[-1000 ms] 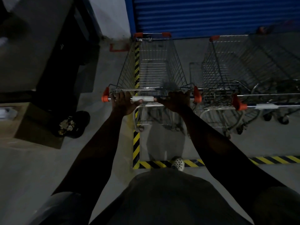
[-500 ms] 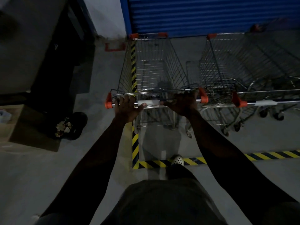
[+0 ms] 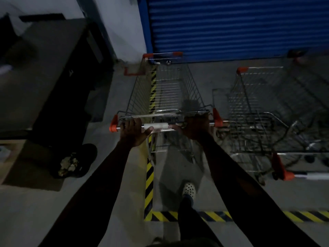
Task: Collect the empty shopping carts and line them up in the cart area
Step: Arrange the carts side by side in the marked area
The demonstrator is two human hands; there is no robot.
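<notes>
Dim concrete floor runs up to a blue shutter, with yellow-and-black tape marking the left edge and near edge of the cart bay.

The cart stands straight ahead of the person. Its long axis points away from them toward the shutter, and its nose is close to the shutter's foot. Its left side sits over the tape stripe, which shows through the wire, so it looks slightly left of the bay. A second cart is parked to the right, roughly parallel and just beside it, with its handle end nearer the person and its nose less far forward.

The handle lies crosswise, directly in front of both outstretched arms, so neither hand is clearly nearer. The left hand wraps the bar left of the white sleeve, fingers over the top and thumb reaching toward the sleeve. The right hand is curled round the bar on the sleeve's right side, though it is too dark to make out single fingers. One shoe is planted inside the bay behind the cart.

Lining up likely calls for a nudge rightward, so the cart clears the stripe and sits square with its neighbour
</notes>
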